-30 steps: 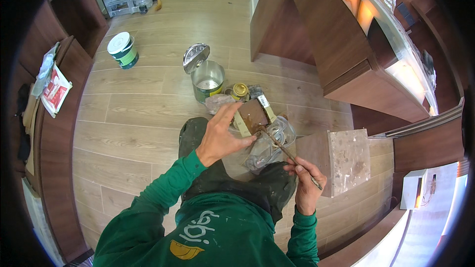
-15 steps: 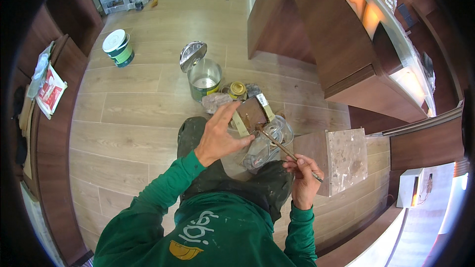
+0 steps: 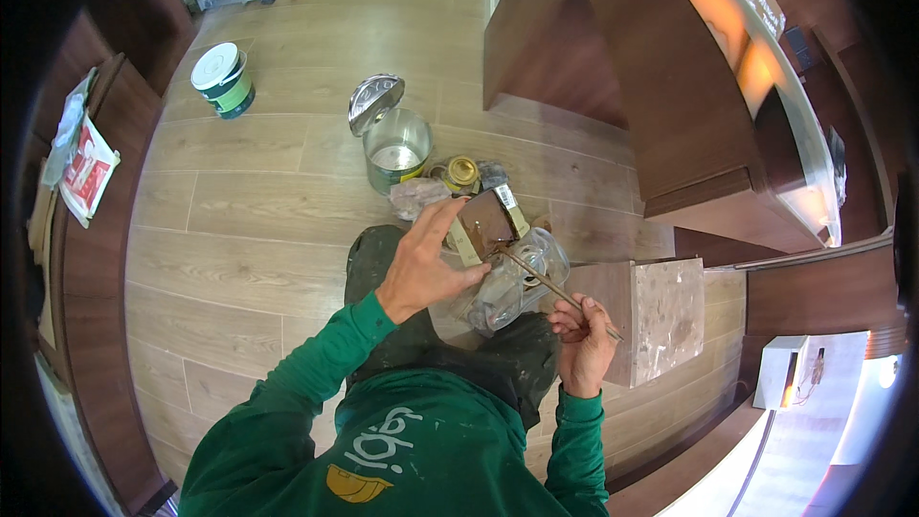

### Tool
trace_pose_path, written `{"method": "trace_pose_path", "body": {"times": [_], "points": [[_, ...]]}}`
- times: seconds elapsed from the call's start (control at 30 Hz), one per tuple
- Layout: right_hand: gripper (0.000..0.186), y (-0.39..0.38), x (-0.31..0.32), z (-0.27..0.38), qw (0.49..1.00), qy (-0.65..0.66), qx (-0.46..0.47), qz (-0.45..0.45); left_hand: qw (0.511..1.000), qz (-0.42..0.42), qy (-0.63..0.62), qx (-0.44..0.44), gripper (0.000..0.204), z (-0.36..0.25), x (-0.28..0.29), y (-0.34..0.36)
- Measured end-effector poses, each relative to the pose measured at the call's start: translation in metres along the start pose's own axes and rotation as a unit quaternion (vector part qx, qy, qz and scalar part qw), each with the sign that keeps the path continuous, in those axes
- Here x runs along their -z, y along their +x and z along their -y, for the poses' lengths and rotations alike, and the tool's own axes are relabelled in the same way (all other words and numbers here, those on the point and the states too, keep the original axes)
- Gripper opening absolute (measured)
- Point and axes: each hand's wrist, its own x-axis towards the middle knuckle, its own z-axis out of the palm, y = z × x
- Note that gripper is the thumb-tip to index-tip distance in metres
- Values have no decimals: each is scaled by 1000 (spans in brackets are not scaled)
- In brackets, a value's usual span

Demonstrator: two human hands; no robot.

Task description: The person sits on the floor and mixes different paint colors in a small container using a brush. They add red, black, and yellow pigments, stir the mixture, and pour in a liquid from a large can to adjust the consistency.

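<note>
In front of my knees, my left hand (image 3: 426, 263) grips the left side of a small open rectangular container (image 3: 490, 218). Its edges are pale and its inside looks brown and glossy. My right hand (image 3: 586, 349) pinches a thin brown stick (image 3: 544, 282), whose far end meets the container's near corner. That tip is too small to make out. Just beyond lie a round can with a gold rim (image 3: 462, 171) and a crumpled pale cloth (image 3: 418, 198). Clear plastic bags (image 3: 507, 297) bunch up beneath the stick.
An opened metal can (image 3: 395, 155) stands ahead, its silver lid (image 3: 375, 103) raised. A white-lidded green bucket (image 3: 223, 81) is farther left. By my right hand sits a paint-spotted wooden box (image 3: 667, 316). Brown cabinets (image 3: 661, 86) rise on the right.
The view has shifted slightly. My left hand keeps its hold on the container, and the stick in my right hand has moved only a little.
</note>
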Motion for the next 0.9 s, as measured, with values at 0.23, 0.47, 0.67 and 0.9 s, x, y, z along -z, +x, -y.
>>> {"method": "trace_pose_path", "body": {"times": [0.23,0.47,0.67,0.9], "points": [[31,17,-16,0,1000,-21,4,8,1000,15,-10,16,90,25,3,14],[27,88,-10,-46,989,-136,51,-31,996,-35,42,74,86,78,21,22],[20,183,-8,-133,946,-319,63,20,983,-24,36,180,86,108,51,-6],[22,247,-4,-204,910,-408,72,-10,964,-16,101,245,85,124,79,-57]]}}
